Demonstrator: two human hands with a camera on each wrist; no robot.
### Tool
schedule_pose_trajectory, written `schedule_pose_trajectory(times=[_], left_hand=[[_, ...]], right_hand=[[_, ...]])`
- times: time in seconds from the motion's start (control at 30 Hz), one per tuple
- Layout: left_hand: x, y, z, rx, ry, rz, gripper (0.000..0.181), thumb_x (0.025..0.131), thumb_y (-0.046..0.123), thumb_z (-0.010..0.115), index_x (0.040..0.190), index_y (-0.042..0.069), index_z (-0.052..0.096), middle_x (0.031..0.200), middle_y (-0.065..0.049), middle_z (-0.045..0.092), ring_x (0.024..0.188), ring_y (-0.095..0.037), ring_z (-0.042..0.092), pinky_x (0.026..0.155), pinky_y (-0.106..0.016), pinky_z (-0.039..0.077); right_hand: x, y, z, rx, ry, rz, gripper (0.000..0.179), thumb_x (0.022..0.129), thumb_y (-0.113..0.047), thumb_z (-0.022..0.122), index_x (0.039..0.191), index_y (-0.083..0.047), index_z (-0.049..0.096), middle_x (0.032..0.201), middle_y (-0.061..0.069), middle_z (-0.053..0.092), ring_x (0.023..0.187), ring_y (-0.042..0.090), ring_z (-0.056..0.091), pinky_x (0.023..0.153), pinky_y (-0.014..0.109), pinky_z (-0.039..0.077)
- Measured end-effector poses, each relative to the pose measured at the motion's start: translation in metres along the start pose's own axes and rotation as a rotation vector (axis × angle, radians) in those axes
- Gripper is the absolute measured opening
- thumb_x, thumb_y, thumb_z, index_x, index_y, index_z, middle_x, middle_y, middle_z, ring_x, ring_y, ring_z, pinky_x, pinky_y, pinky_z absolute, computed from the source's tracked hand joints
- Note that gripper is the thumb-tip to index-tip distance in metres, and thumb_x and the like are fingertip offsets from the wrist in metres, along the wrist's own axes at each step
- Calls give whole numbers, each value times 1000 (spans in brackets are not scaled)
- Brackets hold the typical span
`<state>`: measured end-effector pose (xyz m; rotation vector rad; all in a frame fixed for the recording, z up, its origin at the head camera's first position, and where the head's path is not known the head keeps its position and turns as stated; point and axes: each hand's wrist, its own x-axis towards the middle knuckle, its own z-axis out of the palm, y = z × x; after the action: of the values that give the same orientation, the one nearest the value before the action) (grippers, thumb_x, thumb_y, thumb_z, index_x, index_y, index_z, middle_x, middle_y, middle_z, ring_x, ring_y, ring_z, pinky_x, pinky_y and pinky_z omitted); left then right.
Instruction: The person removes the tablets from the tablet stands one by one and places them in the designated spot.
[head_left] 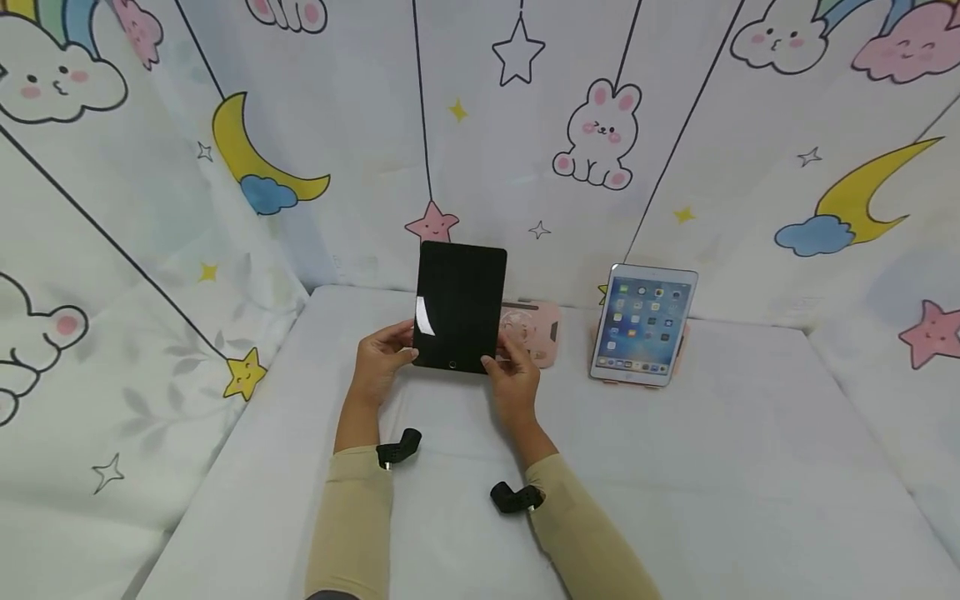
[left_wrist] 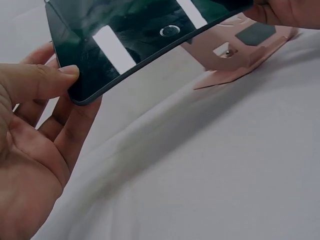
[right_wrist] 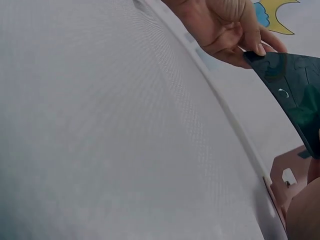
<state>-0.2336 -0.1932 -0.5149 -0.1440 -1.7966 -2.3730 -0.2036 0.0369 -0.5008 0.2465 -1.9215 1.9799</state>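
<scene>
A black tablet [head_left: 459,304] with a dark, glossy screen is held up over the table, its round home button at the bottom edge. My left hand [head_left: 378,362] pinches its lower left corner, thumb on the front and fingers behind, as the left wrist view shows closely. At the lower right corner my right hand [head_left: 516,383] grips it the same way. Behind the tablet, partly covered by it and the right hand, stands a pink tablet stand [head_left: 542,333] with dark pads; its base and hinge show in the left wrist view.
To the right a white tablet [head_left: 643,321] with a lit home screen leans on another pink stand [head_left: 681,350]. A white cloth covers the table [head_left: 712,483]. Cartoon-printed curtains [head_left: 360,125] enclose its back and sides. Both sleeves carry black wrist cameras [head_left: 516,498].
</scene>
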Motion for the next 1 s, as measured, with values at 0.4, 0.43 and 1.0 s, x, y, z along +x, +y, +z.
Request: schedule_pose_trajectory(times=[0.4, 0.43, 1.0], left_hand=[[-3, 12, -22, -112, 74, -60, 56, 78, -30, 63, 130, -8, 64, 94, 5, 76, 88, -8, 69, 68, -18, 57], [-3, 13, -24, -108, 82, -63, 57, 78, -30, 62, 131, -10, 63, 93, 4, 76, 87, -8, 69, 68, -18, 57], [-1, 13, -36, 79, 242, -233, 63, 78, -29, 62, 138, -8, 58, 82, 10, 72, 77, -5, 68, 65, -17, 55]], right_hand=[[-2, 1, 29, 47, -25, 26, 49, 87, 11, 71, 135, 10, 59, 119, 32, 61, 103, 28, 63, 84, 13, 51], [-2, 2, 31, 40, -26, 30, 49, 87, 11, 71, 135, 10, 59, 120, 31, 61, 103, 29, 64, 84, 13, 52], [-2, 28, 50, -29, -60, 219, 52, 90, 5, 72, 140, 4, 58, 125, 23, 63, 112, 36, 62, 91, 21, 53]])
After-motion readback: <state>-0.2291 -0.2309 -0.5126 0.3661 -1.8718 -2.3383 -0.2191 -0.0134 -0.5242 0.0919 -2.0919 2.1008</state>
